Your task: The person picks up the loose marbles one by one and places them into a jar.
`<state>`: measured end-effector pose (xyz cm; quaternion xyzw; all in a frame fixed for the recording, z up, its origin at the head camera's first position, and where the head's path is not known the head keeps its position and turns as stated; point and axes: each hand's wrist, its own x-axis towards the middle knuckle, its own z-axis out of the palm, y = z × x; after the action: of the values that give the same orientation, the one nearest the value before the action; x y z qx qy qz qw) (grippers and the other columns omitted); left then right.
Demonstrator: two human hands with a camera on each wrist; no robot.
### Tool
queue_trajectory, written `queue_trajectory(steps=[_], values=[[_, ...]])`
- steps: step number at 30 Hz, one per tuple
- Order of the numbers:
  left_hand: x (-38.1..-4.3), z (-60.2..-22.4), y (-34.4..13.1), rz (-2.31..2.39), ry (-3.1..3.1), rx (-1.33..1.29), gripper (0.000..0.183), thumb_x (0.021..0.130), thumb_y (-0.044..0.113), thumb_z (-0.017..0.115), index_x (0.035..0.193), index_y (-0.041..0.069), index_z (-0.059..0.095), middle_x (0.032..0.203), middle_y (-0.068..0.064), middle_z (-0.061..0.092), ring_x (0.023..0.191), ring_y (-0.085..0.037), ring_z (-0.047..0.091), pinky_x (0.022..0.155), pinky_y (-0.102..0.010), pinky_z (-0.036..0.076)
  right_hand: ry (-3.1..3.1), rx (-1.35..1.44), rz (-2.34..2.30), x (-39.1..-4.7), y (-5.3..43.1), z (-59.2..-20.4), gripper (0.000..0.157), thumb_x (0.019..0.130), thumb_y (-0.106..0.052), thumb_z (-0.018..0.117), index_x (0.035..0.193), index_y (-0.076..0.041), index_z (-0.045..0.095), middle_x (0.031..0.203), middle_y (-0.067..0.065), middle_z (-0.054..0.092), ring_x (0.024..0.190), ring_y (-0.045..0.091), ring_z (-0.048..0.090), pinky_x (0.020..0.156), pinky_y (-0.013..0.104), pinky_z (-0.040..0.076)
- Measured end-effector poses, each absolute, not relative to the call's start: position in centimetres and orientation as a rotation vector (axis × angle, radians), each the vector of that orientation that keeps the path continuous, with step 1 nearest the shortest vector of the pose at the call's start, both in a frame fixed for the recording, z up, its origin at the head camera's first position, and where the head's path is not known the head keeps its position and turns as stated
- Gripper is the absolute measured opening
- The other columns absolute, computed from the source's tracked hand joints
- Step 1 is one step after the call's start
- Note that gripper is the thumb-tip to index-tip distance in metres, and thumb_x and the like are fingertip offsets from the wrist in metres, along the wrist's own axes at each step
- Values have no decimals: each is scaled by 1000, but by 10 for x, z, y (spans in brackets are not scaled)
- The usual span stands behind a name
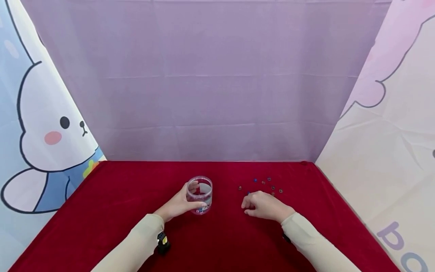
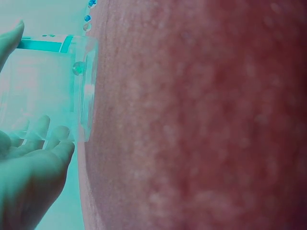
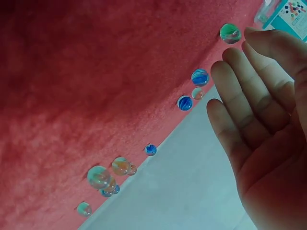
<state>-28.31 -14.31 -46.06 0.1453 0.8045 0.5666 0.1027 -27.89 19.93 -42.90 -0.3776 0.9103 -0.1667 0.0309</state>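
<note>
There was your left hand (image 1: 178, 204), fingers clamped round the clear jar (image 1: 203, 196), upright near the middle of the red worktop (image 1: 119, 204)! Across, your right hand (image 1: 266, 206) had its fingers loosely bent, thumb apart, close to the scattered glass marbles (image 1: 273, 187).

Left arm (image 1: 130, 241): sleeved, angled forward and inward
Left hand (image 1: 178, 204): gripping, thumb near side, fingers curved around the far side
Right arm (image 1: 317, 243): sleeved, slanting forward and inward
Right hand (image 1: 266, 206): well apart from the left, back upward, fingers side by side, loosely bent, thumb near the fingertips
</note>
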Motion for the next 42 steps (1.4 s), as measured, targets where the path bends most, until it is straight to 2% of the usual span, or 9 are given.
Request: queue_trajectory(steps=[6, 12, 31, 42], values=[[-281, -459, -143, 1676, 2365, 432, 94, 81, 38, 84, 153, 19, 28, 153, -3, 37, 136, -29, 38, 102, -52, 46, 2779, -1166, -533, -278, 200, -430, 7, 89, -11, 77, 94, -14, 73, 83, -15, 64, 74, -2, 56, 68, 21, 52], [-281, -458, -142, 1682, 2369, 442, 92, 83, 37, 83, 154, 17, 28, 154, -6, 37, 136, -31, 38, 102, -53, 45, 2772, -1163, -532, -277, 199, -432, 7, 89, -10, 76, 94, -13, 73, 82, -15, 63, 74, -2, 57, 68, 21, 52], [-280, -459, -144, 1678, 2365, 444, 94, 81, 38, 84, 153, 19, 28, 153, -3, 37, 138, -30, 36, 103, -53, 44, 2797, -1203, -541, -277, 195, -426, 7, 89, -10, 77, 94, -13, 73, 83, -14, 63, 74, -2, 57, 68, 20, 53], [-278, -456, -144, 1699, 2347, 444, 92, 83, 35, 84, 154, 17, 28, 154, -6, 36, 139, -32, 35, 102, -53, 45, 2877, -1334, -546, -275, 183, -410, 12, 88, -11, 78, 100, -10, 75, 96, -5, 69, 84, 15, 66, 75, 21, 54]])
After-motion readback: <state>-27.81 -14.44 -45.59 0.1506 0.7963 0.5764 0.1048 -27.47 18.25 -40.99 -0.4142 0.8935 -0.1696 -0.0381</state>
